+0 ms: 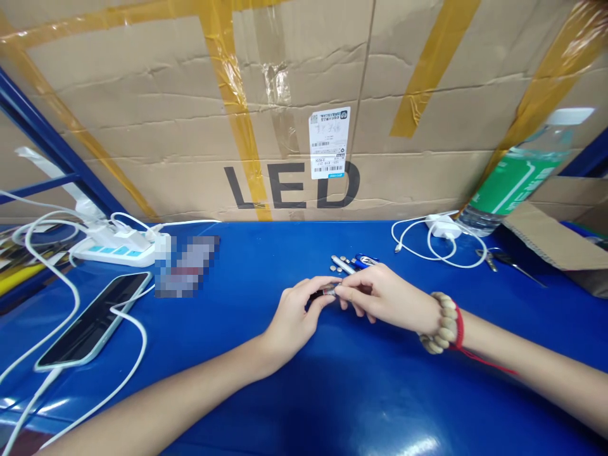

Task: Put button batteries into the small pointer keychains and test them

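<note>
Above the blue tabletop, my left hand (300, 309) pinches a small silvery cylindrical piece (329, 292) with some red on it between thumb and fingers. My right hand (368, 294) grips the other end of that piece with thumb and forefinger, so both hands meet around it. The fingers hide much of it, and its exact kind cannot be made out. Just beyond the hands lie several small round button cells (334, 268), a slim silver tube (342, 265) and a blue object (365, 260), partly covered by my right hand.
A large cardboard box (294, 82) stands along the back. On the left are a phone (95, 320) on a white cable and a power strip (123, 253). A charger (443, 226), keys (491, 258) and a tilted water bottle (515, 180) are at the right.
</note>
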Tool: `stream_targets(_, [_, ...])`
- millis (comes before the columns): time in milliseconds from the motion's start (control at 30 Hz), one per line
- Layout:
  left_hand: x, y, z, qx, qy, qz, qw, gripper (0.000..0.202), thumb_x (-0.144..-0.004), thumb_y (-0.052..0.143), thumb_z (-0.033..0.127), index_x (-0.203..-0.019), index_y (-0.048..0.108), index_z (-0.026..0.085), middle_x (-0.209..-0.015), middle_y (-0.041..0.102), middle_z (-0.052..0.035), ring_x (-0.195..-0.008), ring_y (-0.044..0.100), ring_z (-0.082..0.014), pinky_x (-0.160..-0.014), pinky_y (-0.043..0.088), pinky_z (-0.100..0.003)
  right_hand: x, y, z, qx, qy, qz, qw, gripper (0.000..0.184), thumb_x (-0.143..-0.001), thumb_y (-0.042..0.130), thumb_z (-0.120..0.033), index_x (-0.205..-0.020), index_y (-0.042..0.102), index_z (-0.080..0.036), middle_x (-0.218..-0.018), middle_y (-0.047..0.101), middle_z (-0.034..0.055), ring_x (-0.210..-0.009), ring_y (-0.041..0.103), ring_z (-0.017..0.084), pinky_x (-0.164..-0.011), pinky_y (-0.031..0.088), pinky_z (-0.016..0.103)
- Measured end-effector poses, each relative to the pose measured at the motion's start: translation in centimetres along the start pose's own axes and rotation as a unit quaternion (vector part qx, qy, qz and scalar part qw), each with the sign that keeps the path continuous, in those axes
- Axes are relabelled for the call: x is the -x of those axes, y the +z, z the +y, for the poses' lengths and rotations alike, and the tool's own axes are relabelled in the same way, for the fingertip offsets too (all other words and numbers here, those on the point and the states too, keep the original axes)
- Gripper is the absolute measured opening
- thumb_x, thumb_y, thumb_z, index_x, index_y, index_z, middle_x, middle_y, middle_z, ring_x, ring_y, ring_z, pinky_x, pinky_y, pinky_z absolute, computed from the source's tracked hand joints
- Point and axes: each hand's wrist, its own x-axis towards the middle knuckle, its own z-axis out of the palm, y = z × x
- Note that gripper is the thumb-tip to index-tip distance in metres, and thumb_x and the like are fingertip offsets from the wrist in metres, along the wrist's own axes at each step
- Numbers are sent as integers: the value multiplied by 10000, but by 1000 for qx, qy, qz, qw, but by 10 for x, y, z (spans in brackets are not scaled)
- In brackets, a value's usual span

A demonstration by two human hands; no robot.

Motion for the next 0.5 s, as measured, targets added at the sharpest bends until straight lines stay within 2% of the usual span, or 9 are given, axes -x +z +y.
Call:
stream_targets(100, [2,0,0,-16,6,9,1000,209,-870,471,148,-994,630,202,-979,703,-29,-909,641,-178,-821,472,-266,0,2,0,-4,-6,11,1000,363,-851,465,-420,-644,598,-152,-487,543,-27,-360,502,66,-400,408,178])
stream_targets(267, [2,1,5,16,-2,-3,1000,202,-894,419,171,-956,611,175,-873,682,-26,-800,630,-146,-764,460,-229,0,1,-1,-9,5,0,1000,412,-838,462,-490,-661,608,-148,-500,556,-20,-368,507,72,-407,410,185])
stream_targets(367, [1,1,7,35,-11,-4,999,197,-898,400,177,-917,595,162,-809,648,-19,-745,598,-131,-728,444,-221,-1,-1,0,29,3,6,1000,417,-853,443,-487,-681,634,-159,-521,582,-19,-386,514,70,-435,396,186])
stream_targets(433, [1,1,6,42,-28,-4,999,191,-899,393,193,-909,581,161,-759,620,-7,-710,574,-126,-704,431,-222,-2,-4,1,100,-11,50,994,401,-839,476,-481,-639,642,-176,-520,590,-23,-426,524,75,-454,362,190])
stream_targets(500, [1,1,3,52,-49,-1,997,191,-901,388,223,-925,566,160,-722,595,3,-661,544,-120,-663,415,-221,-3,-5,3,157,-43,121,979,336,-798,549,-473,-645,655,-193,-554,603,-24,-488,532,87,-473,333,196])
